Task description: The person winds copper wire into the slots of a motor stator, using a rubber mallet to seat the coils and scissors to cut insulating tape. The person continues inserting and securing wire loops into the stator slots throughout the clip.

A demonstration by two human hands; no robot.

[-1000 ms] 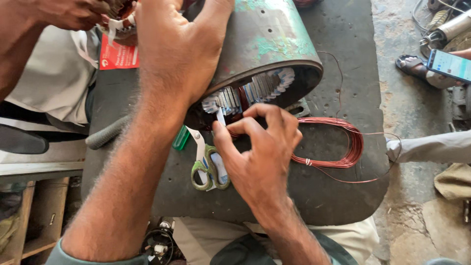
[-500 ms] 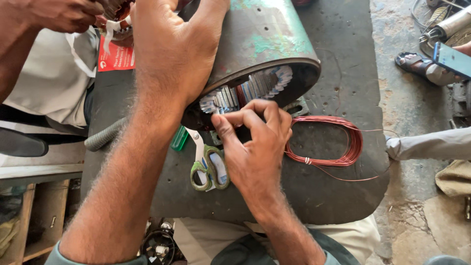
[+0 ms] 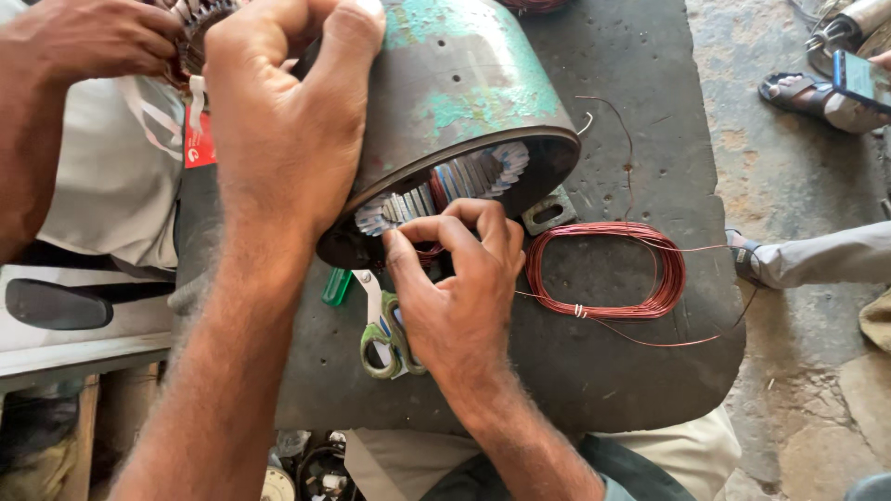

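A green, worn motor stator housing (image 3: 464, 83) lies on its side on a dark table (image 3: 603, 371), its open end toward me showing white slot liners (image 3: 464, 176). My left hand (image 3: 278, 121) grips the top of the housing. At the open end, the fingertips of my right hand (image 3: 459, 297) pinch copper wire (image 3: 429, 250) against the lower slots. A loose coil of copper wire (image 3: 668, 269) lies on the table to the right of that hand.
Green-handled scissors (image 3: 380, 343) and a green tool (image 3: 336, 288) lie under the stator's mouth. Another person's hand (image 3: 93, 42) works at the stator's far end, top left. A sandalled foot (image 3: 789, 93) and a phone (image 3: 858, 79) are at the upper right.
My right hand has moved closer into the stator's lower slots, fingers tighter together. My left hand stays on the housing.
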